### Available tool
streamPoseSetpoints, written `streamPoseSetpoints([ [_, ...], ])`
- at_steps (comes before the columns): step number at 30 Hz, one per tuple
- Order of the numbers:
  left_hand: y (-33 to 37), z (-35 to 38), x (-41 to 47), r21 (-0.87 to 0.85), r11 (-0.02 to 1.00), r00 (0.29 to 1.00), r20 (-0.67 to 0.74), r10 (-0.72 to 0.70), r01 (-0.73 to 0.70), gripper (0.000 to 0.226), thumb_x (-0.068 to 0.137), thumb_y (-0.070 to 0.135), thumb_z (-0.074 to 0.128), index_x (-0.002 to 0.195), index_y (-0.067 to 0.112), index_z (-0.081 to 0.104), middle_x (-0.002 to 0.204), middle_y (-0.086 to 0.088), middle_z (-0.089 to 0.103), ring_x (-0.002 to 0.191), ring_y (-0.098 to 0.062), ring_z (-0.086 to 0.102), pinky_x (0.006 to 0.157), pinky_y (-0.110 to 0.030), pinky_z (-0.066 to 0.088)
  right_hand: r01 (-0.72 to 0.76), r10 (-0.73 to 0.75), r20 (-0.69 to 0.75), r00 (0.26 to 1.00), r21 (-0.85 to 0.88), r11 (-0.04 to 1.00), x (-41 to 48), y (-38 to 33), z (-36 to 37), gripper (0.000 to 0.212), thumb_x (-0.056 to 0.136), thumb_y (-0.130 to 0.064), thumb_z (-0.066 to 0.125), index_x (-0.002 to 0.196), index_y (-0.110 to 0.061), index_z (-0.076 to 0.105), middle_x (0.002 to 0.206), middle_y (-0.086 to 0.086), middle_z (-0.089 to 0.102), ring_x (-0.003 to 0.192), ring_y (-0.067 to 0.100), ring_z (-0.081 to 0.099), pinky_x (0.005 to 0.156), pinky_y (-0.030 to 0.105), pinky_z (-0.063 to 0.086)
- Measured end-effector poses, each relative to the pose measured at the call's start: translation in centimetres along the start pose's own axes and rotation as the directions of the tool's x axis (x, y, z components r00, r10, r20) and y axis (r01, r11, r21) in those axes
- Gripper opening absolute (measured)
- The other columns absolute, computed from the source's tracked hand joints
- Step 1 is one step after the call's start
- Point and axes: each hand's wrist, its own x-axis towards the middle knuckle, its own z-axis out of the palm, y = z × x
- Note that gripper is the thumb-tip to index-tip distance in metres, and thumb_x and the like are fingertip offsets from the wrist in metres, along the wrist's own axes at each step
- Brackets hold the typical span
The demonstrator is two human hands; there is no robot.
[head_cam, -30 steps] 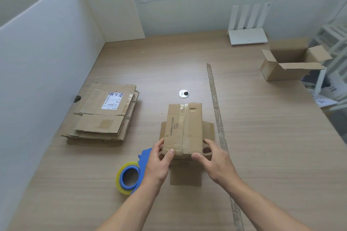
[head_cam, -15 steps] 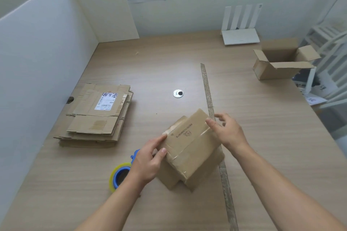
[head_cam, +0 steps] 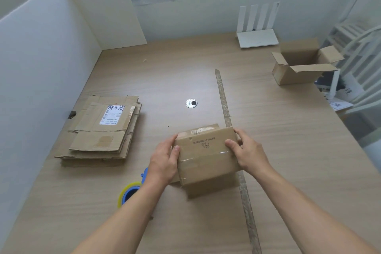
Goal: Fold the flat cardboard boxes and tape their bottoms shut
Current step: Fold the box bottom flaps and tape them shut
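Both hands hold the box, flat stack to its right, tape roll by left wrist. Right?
No. Head view shows the stack left of the box, not right. Left hand and right hand do hold the box; tape roll sits by the left wrist.

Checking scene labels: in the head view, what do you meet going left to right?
flat cardboard stack → left hand → taped box → right hand → open box

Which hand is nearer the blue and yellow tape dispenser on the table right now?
Left. The left hand grips the cardboard box on the side next to the tape dispenser; the right hand grips the box's opposite side, farther away.
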Motion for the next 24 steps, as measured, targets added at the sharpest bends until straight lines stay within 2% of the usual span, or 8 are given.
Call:
streamPoseSetpoints([
  [2, 0.1, 0.2, 0.2, 0.011, 1.000, 0.998, 0.058, 0.000, 0.000, 0.049, 0.102, 0.020, 0.052, 0.149, 0.024, 0.041, 0.142, 0.003, 0.048, 0.135, -0.013, 0.042, 0.116, -0.029, 0.029, -0.005, 0.004, -0.035, 0.999, -0.028, 1.000, 0.1, 0.2, 0.4, 0.046, 0.095, -0.042, 0.058, 0.140, -0.035, 0.049, 0.110, 0.003, 0.069, 0.103, 0.027, 0.061, 0.086, 0.033, 0.045],
  [4, 0.4, 0.4, -0.2, -0.066, 0.997, 0.997, 0.069, -0.031, 0.036, 0.054, 0.101, 0.027, 0.053, 0.151, 0.031, 0.035, 0.139, 0.007, 0.046, 0.130, -0.012, 0.047, 0.113, -0.036, 0.036, -0.068, 0.067, -0.062, 0.996, -0.023, 0.997, 0.3, 0.3, 0.7, 0.049, 0.095, -0.047, 0.055, 0.143, -0.036, 0.046, 0.107, 0.002, 0.070, 0.103, 0.028, 0.062, 0.089, 0.036, 0.047],
  [9, 0.6, 0.6, -1.9, 0.005, 0.999, 0.999, 0.025, -0.043, 0.043, 0.055, 0.095, 0.030, 0.063, 0.146, 0.024, 0.043, 0.130, 0.007, 0.046, 0.118, -0.010, 0.050, 0.105, -0.031, 0.041, -0.198, 0.198, -0.027, 0.980, 0.022, 0.980, 0.3, 0.6, 1.3, 0.059, 0.094, -0.049, 0.055, 0.149, -0.042, 0.034, 0.114, 0.007, 0.065, 0.114, 0.028, 0.056, 0.098, 0.037, 0.044],
  [13, -0.3, 0.6, -3.5, 0.052, 0.998, 0.999, 0.021, -0.043, 0.042, 0.052, 0.093, 0.034, 0.065, 0.142, 0.030, 0.047, 0.127, 0.009, 0.045, 0.116, -0.009, 0.050, 0.103, -0.030, 0.040, -0.198, 0.201, -0.051, 0.978, 0.059, 0.978, 0.3, 0.4, 1.4, 0.051, 0.094, -0.041, 0.058, 0.143, -0.039, 0.046, 0.128, 0.009, 0.059, 0.123, 0.024, 0.050, 0.103, 0.035, 0.039],
  [15, -0.7, 0.8, -4.1, 0.033, 0.996, 0.995, 0.050, -0.089, 0.088, 0.058, 0.092, 0.034, 0.065, 0.145, 0.037, 0.041, 0.125, 0.008, 0.045, 0.108, 0.001, 0.049, 0.095, -0.024, 0.038, -0.191, 0.194, -0.038, 0.980, 0.085, 0.978, 0.2, 0.2, 1.2, 0.048, 0.092, -0.038, 0.062, 0.138, -0.035, 0.051, 0.130, 0.007, 0.058, 0.123, 0.022, 0.051, 0.104, 0.036, 0.041],
  [17, -0.9, 1.2, -4.1, 0.024, 0.994, 0.992, 0.063, -0.112, 0.111, 0.064, 0.091, 0.031, 0.066, 0.147, 0.039, 0.036, 0.124, 0.008, 0.047, 0.102, 0.011, 0.044, 0.091, -0.021, 0.034, -0.199, 0.203, -0.009, 0.979, 0.164, 0.966, 0.2, 0.2, 0.9, 0.044, 0.089, -0.035, 0.066, 0.131, -0.035, 0.055, 0.132, 0.001, 0.056, 0.117, 0.020, 0.056, 0.098, 0.044, 0.049],
  [20, -0.3, 1.3, -3.2, 0.029, 0.991, 0.990, 0.048, -0.134, 0.133, 0.064, 0.092, 0.026, 0.064, 0.148, 0.035, 0.037, 0.126, 0.009, 0.047, 0.098, 0.003, 0.045, 0.091, -0.020, 0.032, -0.261, 0.251, 0.074, 0.965, 0.352, 0.899, 0.0, 0.3, 0.7, 0.031, 0.088, -0.028, 0.069, 0.116, -0.034, 0.057, 0.128, -0.010, 0.051, 0.098, 0.013, 0.062, 0.069, 0.052, 0.061],
  [24, 1.6, 1.0, -1.2, -0.004, 0.999, 0.998, -0.020, -0.054, 0.054, 0.062, 0.090, 0.022, 0.067, 0.147, 0.028, 0.042, 0.135, 0.004, 0.046, 0.113, -0.006, 0.048, 0.101, -0.024, 0.039, -0.268, 0.286, 0.043, 0.957, 0.511, 0.817, -0.2, 1.1, 1.0, 0.025, 0.092, -0.020, 0.067, 0.108, -0.027, 0.049, 0.122, -0.006, 0.054, 0.095, 0.014, 0.062, 0.064, 0.060, 0.058],
])
